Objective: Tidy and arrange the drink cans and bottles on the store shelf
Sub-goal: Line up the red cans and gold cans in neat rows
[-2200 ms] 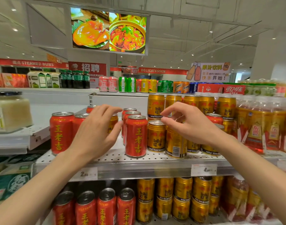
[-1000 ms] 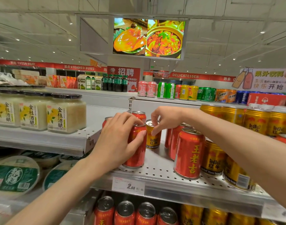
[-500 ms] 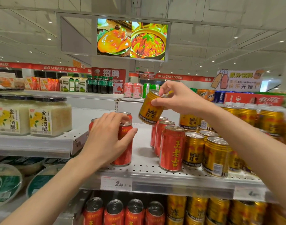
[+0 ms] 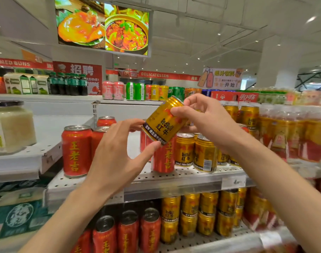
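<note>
Gold can (image 4: 163,121) is held tilted above the shelf (image 4: 174,181), pinched by right hand (image 4: 209,121) and steadied by left hand (image 4: 117,154) fingertips, likely for re-sorting among gold cans (image 4: 194,152).

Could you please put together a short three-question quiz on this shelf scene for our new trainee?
1. True or false: the gold can held in the air stands upright.
2. Which hand grips the gold can at its top end? A) left hand B) right hand
3. Fill in: on the shelf, the gold cans stand to the ____ of the red cans.

Key
1. False; it is tilted, with its top end up and to the right.
2. B; the left hand's fingertips touch its lower end.
3. Right.
</note>
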Tool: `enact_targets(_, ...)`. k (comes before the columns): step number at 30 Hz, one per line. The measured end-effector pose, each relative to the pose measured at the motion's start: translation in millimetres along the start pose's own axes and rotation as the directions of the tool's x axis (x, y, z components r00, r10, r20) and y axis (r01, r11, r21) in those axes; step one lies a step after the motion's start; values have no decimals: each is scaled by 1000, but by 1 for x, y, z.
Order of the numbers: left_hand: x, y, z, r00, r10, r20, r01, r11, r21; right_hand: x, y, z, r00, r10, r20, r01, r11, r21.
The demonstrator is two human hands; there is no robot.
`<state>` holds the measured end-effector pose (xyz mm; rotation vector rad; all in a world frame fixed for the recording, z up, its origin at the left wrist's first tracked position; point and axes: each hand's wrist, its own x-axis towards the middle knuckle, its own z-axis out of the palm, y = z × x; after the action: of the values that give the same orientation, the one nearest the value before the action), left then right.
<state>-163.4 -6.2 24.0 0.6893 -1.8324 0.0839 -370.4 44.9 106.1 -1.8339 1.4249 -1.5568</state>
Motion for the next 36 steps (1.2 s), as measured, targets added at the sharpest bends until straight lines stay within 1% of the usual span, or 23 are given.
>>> enact_targets(3, -9, 12, 12, 1000, 6, 28, -5, 1000, -17, -18, 17, -13, 999, 32, -2, -31, 996, 78)
enact_targets(6, -15, 34, 31, 998, 11, 56, -10, 1000, -24, -33, 34, -36, 998, 57, -33, -53, 993, 105)
enact_targets(10, -16, 70, 73, 998, 41, 51, -41, 999, -1, -44, 62, -83, 997, 59, -48, -53, 993, 105)
enact_targets(13, -12, 97, 112, 998, 38, 40, -39, 999, 27, -43, 85, -125, 998, 48, -33, -44, 991, 124)
enact_targets(17, 1, 132, 165, 997, 38, 64, -42, 997, 60, -33, 108, -184, 999, 42, -9, -41, 996, 82)
enact_targets(21, 18, 153, 201, 996, 26, 91, -37, 992, 122, -21, 122, -227, 1000, 18, 21, -18, 999, 40)
enact_targets(24, 29, 162, 218, 989, 13, 150, -37, 986, 163, -10, 132, -248, 1000, -3, 28, 4, 999, -33)
enact_targets(27, 37, 164, 229, 976, 45, 213, -91, 973, 210, -5, 140, -267, 999, -31, 26, 35, 987, -155)
enact_targets(29, 39, 160, 232, 969, 36, 245, -97, 965, 242, -5, 143, -274, 998, -48, 42, 57, 961, -269)
enact_targets(32, 39, 151, 237, 960, 13, 280, -100, 949, 298, -3, 149, -275, 996, -47, 82, 75, 921, -383)
enact_targets(36, 40, 143, 241, 953, 24, 301, -148, 906, 397, 4, 170, -261, 988, -36, 151, 115, 828, -549)
